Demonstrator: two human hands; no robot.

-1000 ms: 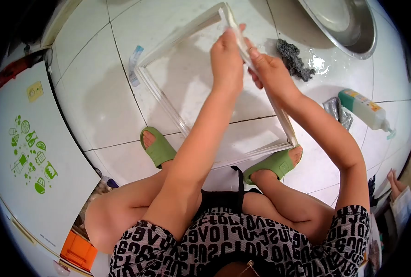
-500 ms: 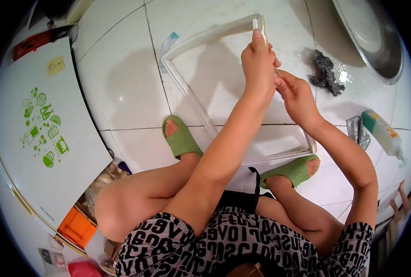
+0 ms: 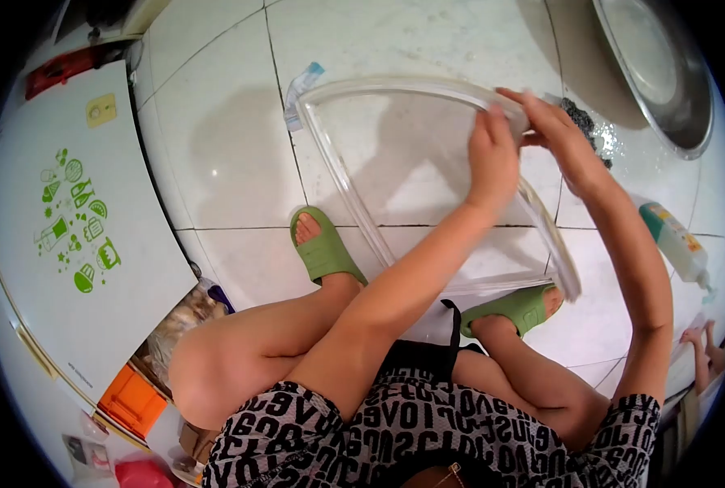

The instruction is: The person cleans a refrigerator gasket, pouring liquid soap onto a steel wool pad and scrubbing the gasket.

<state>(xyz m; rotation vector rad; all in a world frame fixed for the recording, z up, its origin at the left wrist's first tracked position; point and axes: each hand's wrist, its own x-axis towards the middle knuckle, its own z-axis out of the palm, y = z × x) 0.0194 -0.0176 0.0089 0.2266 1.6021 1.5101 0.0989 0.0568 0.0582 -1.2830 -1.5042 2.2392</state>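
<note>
A white rubber door gasket [image 3: 340, 167], a flexible rectangular loop, lies around the floor space before me, its far right corner raised. My left hand [image 3: 494, 163] is closed on the gasket near that corner, fingers up. Opposite it, my right hand [image 3: 564, 146] curls over the same corner, fingers bent against the strip and slightly blurred. Both hands nearly meet there. The right side of the gasket bows outward down to the green slipper [image 3: 509, 311] on my right foot. The gripped part is partly hidden by my fingers.
A metal basin [image 3: 692, 122] stands at the upper right, with a dark steel-wool scourer [image 3: 578, 118] on wet tile. A bottle with green liquid [image 3: 673, 240] lies at the right. A white fridge door [image 3: 78, 325] fills the left. A clear-blue wrapper [image 3: 300, 93] touches the gasket's far left corner.
Both hands have moved right and slightly toward me with the gasket's corner. Its right side now bows outward. My right hand has moved from below my left hand to beside it.
</note>
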